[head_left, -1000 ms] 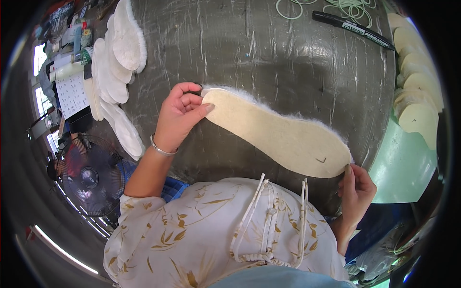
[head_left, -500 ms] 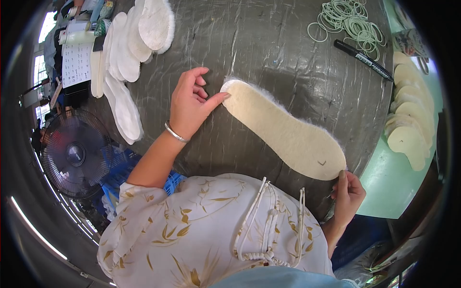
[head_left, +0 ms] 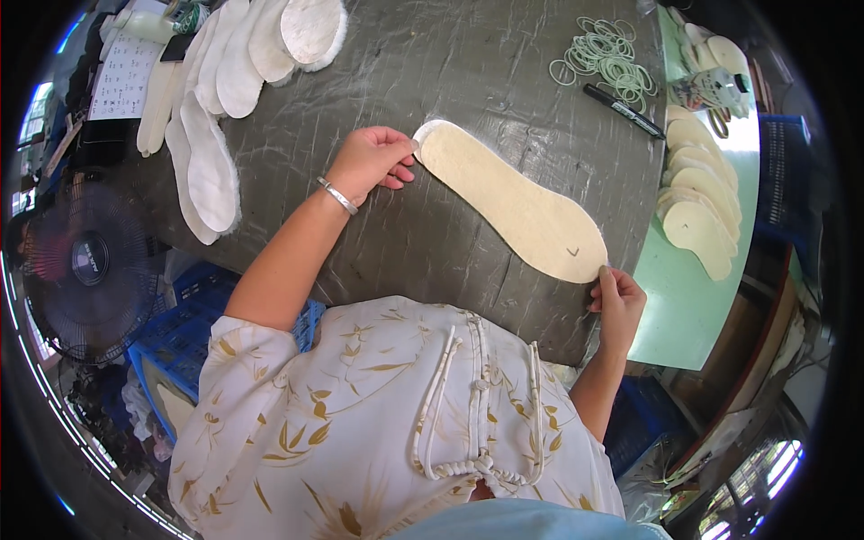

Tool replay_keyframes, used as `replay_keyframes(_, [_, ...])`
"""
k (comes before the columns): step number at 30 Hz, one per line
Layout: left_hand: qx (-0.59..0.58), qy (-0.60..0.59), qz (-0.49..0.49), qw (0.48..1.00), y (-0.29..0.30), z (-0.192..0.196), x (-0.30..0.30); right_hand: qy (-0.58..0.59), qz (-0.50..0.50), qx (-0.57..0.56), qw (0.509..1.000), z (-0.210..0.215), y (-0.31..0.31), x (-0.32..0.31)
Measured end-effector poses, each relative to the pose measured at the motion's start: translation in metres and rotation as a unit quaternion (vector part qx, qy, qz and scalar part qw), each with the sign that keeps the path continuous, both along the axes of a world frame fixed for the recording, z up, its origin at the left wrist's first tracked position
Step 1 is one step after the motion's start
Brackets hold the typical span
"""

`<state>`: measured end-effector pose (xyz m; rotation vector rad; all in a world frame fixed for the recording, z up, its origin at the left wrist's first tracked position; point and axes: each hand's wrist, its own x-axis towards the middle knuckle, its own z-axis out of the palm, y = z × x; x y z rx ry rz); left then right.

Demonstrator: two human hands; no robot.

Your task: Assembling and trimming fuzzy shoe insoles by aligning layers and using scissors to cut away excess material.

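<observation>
Between our hands we have a single insole, cream side up, over the near part of the dark table. It runs slantwise, the narrower end up and to the left, the broader end down and to the right, with a small dark tick near that broader end. A white rim shows along its far edge. Whether its middle touches the table or hangs just above, we cannot tell.

Our left hand pinches the tip of the narrower end between thumb and finger; our right hand pinches the edge of the broader end, thumb on top. Both grips are closed on the insole.

We judge it light and bendy, stiff enough to keep its outline yet likely to sag if lifted by one tip. The cream face looks matt, so we expect it not to slip much, and it hardly seems fragile; hard pulling might stretch or part the layers. The two ends make good holds, pinched through the full thickness, with the cream face left uncovered.

Farther off, to the right, lie a black marker, a tangle of pale green loops and, on a pale green board, overlapping cream insoles. White insoles fan out to the left.
</observation>
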<state>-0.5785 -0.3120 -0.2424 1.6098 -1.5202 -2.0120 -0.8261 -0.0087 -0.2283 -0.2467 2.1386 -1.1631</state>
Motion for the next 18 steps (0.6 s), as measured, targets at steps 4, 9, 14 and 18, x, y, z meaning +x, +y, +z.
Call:
replay_keyframes(4, [0.012, 0.033, 0.004, 0.999, 0.003, 0.007, -0.008, -0.012, 0.002, -0.028, 1.000, -0.001, 0.003, -0.003])
replay_keyframes(9, [0.032, 0.094, -0.001, 0.995, -0.005, -0.003, -0.019, -0.005, -0.005, -0.028, 1.000, -0.001, 0.002, -0.005])
replay_keyframes(14, [-0.001, 0.100, 0.012, 0.995, -0.005, -0.004, -0.019, 0.015, 0.008, -0.004, 1.000, 0.001, -0.001, -0.004])
replay_keyframes(18, [-0.005, 0.109, 0.024, 0.994, -0.002, -0.003, -0.016, 0.228, 0.028, 0.061, 0.971, 0.001, 0.004, 0.007])
